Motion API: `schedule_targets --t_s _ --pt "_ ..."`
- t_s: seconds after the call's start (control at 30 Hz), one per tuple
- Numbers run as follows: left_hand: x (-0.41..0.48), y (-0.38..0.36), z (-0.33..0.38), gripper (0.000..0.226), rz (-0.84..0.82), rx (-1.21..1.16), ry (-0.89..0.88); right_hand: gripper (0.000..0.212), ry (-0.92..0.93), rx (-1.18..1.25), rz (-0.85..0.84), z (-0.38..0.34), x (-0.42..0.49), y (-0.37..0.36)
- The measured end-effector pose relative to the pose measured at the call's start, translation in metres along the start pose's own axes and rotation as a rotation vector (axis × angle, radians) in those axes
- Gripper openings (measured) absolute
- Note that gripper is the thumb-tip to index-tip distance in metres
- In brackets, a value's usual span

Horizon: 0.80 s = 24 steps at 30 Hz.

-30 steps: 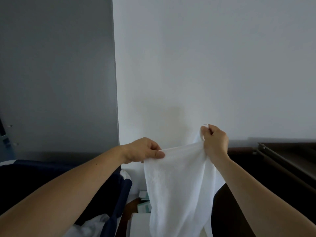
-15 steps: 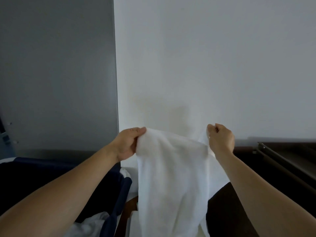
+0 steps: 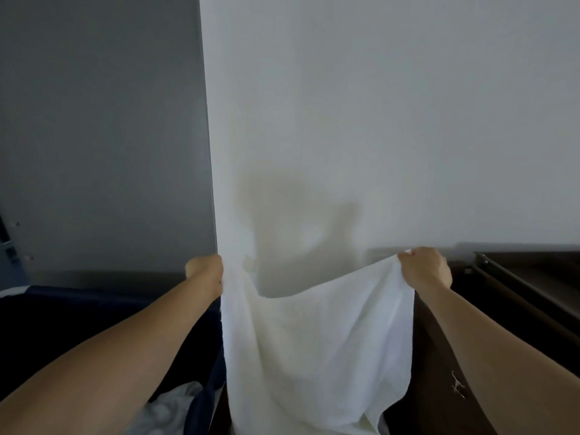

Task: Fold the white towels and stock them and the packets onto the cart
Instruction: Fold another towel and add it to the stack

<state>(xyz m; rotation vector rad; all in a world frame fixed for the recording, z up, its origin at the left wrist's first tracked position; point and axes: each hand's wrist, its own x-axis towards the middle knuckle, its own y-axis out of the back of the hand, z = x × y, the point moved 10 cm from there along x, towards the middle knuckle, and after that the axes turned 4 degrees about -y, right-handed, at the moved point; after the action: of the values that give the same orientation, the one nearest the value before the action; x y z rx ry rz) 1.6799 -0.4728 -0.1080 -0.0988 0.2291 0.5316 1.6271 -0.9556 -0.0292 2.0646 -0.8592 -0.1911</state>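
Grip status: your left hand [image 3: 204, 273] was curled closed on the upper left corner of the white towel [image 3: 317, 350], and your right hand [image 3: 423, 273] pinched the upper right corner between thumb and curled fingers. You held both hands at about the same height, well apart, in front of a white wall [image 3: 392, 120]. The top edge of the towel sagged in a shallow curve between the two hands, and the rest of the cloth hung down unfolded, out past the bottom of the view. The left corner blended into the wall behind it, so the exact finger placement there could not be read. To your left, below a grey panel [image 3: 100, 136], stood a dark blue bin [image 3: 78, 293] with crumpled white linen [image 3: 169, 412] showing in it beside your forearm. To your right stood dark wooden furniture [image 3: 518, 309] with a small metal handle [image 3: 457, 387] on its face.
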Motion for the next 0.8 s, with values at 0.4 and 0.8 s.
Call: schedule_targets --t_s 0.4,0.8 --pt "-0.124 -0.122 0.016 0.028 -0.465 0.217 -0.289 0.051 0.387 0.262 -0.226 -0.122 -0.1 -0.049" --pt "-0.164 -0.127 0.043 0.026 -0.468 0.211 -0.513 0.039 0.465 0.277 -0.131 -0.129 -0.124 -0.033"
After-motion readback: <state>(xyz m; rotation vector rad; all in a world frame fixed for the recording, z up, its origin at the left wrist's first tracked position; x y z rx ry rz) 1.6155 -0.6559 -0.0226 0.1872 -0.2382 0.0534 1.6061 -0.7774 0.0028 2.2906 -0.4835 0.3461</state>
